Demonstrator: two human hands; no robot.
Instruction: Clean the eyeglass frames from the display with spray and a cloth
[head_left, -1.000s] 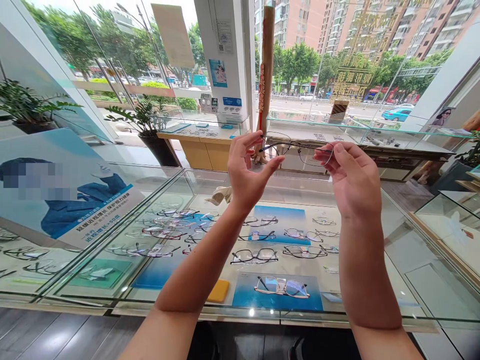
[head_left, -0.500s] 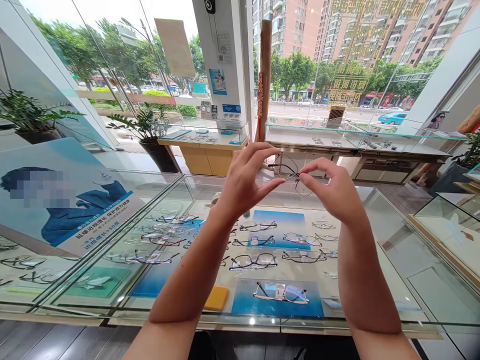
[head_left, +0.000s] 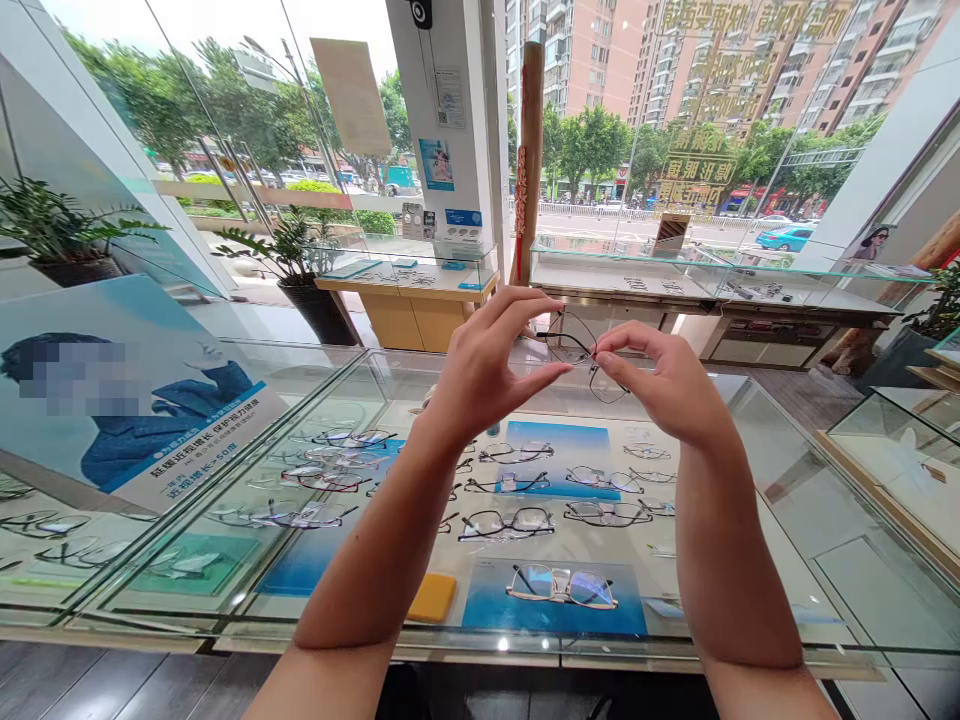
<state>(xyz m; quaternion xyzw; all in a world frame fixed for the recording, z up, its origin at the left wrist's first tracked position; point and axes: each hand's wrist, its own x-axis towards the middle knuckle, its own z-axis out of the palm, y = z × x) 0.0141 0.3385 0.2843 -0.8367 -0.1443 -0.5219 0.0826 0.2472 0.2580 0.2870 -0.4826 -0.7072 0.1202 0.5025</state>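
A pair of thin dark-rimmed eyeglasses point(head_left: 568, 340) is held up above the glass display case, tilted so one lens hangs lower at the right. My left hand point(head_left: 491, 355) spans one rim, index fingertip at its top edge and thumb near its bottom edge. With thumb and forefinger, my right hand point(head_left: 664, 375) pinches the glasses near the middle and hides part of the lower lens. Below, inside the case, lie several eyeglasses in rows, among them a black-rimmed pair point(head_left: 506, 523) and a light-framed pair point(head_left: 562, 585) on a blue card point(head_left: 480, 600).
The display case's glass top point(head_left: 420, 640) lies under my forearms. An orange pad point(head_left: 433, 597) sits inside it. A poster board point(head_left: 150, 400) leans at left. Beyond are another wooden display counter point(head_left: 405, 318), a potted plant point(head_left: 292, 250) and a wooden post point(head_left: 531, 150) by the window.
The glasses have turned slightly, with the lower lens a little further down. My right fingers have shifted slightly; my left hand is almost still.
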